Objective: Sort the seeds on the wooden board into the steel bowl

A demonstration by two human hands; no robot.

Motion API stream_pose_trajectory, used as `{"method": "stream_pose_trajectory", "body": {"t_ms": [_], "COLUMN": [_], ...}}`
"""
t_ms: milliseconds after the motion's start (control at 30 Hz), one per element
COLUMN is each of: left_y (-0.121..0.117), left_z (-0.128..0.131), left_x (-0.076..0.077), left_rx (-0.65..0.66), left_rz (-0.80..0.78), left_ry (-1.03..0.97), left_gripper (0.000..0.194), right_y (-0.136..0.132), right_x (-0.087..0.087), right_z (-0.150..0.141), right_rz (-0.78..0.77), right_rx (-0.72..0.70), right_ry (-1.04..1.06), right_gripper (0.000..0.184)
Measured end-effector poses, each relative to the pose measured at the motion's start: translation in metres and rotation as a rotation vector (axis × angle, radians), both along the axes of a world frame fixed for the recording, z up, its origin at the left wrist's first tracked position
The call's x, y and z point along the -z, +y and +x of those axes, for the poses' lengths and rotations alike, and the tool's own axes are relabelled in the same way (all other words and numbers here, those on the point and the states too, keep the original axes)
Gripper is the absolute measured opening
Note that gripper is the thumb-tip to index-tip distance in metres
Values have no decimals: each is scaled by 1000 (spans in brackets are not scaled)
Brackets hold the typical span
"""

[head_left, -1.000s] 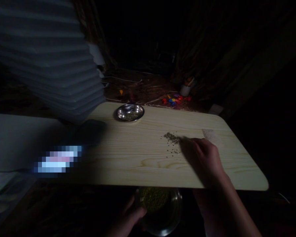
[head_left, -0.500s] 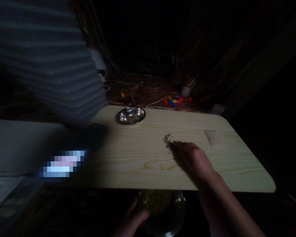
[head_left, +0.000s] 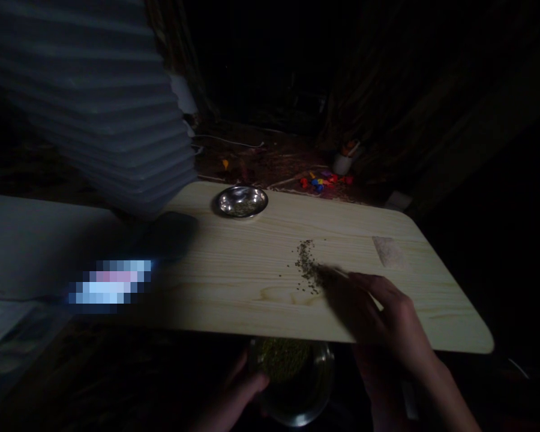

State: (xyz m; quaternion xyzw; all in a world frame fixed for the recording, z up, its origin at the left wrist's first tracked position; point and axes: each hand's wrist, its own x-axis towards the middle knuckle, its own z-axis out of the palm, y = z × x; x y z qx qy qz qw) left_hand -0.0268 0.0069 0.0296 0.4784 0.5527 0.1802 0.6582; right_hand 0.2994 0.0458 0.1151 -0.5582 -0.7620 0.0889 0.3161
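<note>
Below the table's front edge, my left hand (head_left: 245, 387) grips the left side of a shiny round bowl (head_left: 303, 417). Green bits (head_left: 283, 357) partly fill this bowl. Over the tabletop, the fingers of my right hand (head_left: 393, 306) are pinched together and point left; a blurred dark shape at their tips is too unclear to name. Just left of those fingertips, a strip of small dark greenish bits (head_left: 306, 264) lies scattered on the wooden tabletop (head_left: 234, 282). A small metal bowl (head_left: 243, 203) with some similar bits inside stands near the far edge.
A small pale, flat packet (head_left: 388, 252) lies on the right of the table. To the left are a glowing pixelated screen (head_left: 112, 285) and a large ridged, pleated shade (head_left: 94, 120). Colourful small pieces (head_left: 324, 181) and a cup (head_left: 342, 162) sit beyond the table.
My right hand has moved right and slightly nearer. The scattered bits now form a longer, denser strip. My left hand stays on the bowl, and the view has shifted slightly.
</note>
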Motion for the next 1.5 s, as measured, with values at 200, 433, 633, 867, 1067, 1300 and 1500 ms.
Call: {"method": "stream_pose_trajectory", "body": {"t_ms": [200,433,633,867,1067,1300,1500], "left_y": [-1,-7,-4,-3,-3,-3,-1], "left_z": [0,-4,2,5,4,7,9], "left_x": [3,13,13,9,-1,0,-15], "left_rx": [-13,-13,-13,-7,-37,-19,-16], "left_rz": [-3,56,30,-15,-7,8,-14], "left_ry": [-17,35,44,-41,-52,-64,-15], "left_gripper": [61,51,48,64,59,44,28], "right_y": [-23,-42,-70,-49,-45,-58,-48], "right_x": [6,28,34,38,42,33,38], "right_z": [2,6,-6,-8,-10,-9,-17], "right_rz": [1,-70,-135,-67,-107,-146,-80], "right_rx": [44,96,-68,-9,-13,-32,-48], "right_ry": [25,-3,-89,49,30,1,22], "right_gripper": [32,41,53,50,51,54,52]}}
